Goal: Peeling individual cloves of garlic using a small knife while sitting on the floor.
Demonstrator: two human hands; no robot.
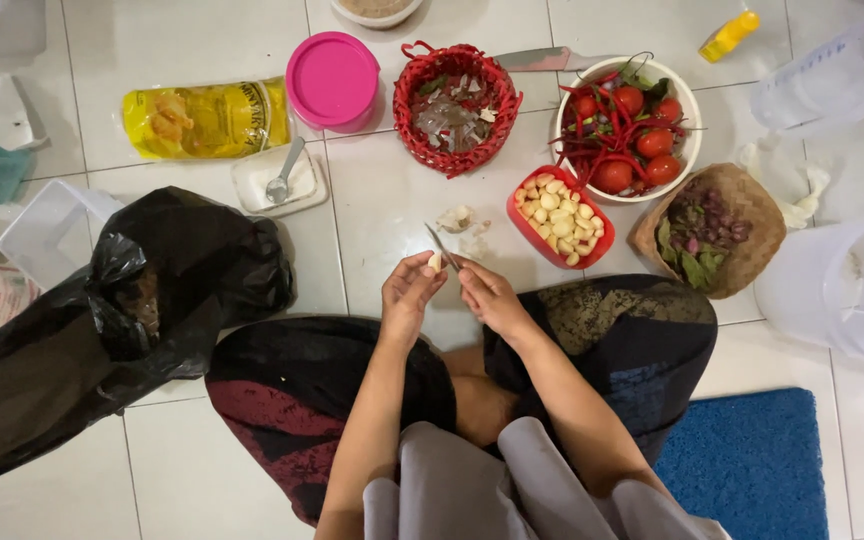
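Note:
I sit cross-legged on a white tiled floor. My left hand (407,295) pinches a pale garlic clove (435,262) between thumb and fingers. My right hand (485,293) grips a small knife (441,245), its blade angled up and to the left against the clove. A bit of garlic with loose skin (455,217) lies on the tile just beyond my hands. A red bowl of peeled garlic cloves (560,217) stands to the right of the knife.
A red woven basket (455,108) holds peelings. A white bowl (628,127) holds tomatoes and red chillies; a woven tray (712,230) holds shallots and leaves. A black plastic bag (102,320) lies left, a blue mat (752,460) right. Pink-lidded tub (332,80).

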